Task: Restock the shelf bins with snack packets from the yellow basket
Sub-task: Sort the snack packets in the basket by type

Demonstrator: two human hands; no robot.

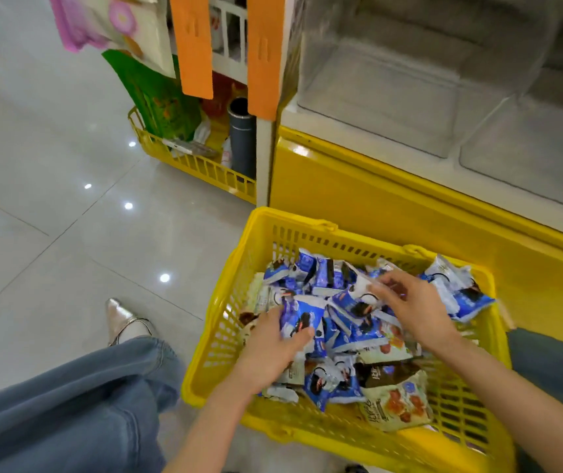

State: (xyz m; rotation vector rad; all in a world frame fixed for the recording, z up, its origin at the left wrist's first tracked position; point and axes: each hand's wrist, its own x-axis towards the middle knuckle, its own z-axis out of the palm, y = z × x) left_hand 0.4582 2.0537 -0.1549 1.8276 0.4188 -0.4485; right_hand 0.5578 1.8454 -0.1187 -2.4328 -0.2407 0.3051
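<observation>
Shelf bins of clear plastic (409,97) stand above a yellow cabinet base (358,199), well apart from the stock. Yellow slotted plastic basket (225,336) sits on the floor below them and holds a loose heap of blue-and-white snack packets (338,278). Risk: the packets overlap and look slick, so lifting one may drag neighbours over the rim, or it may slip on the way up. Left grip (273,349) curls round a packet at the heap's left edge, thumb on top. Right grip (413,305) pinches another near the centre; blur hides how firmly.
</observation>
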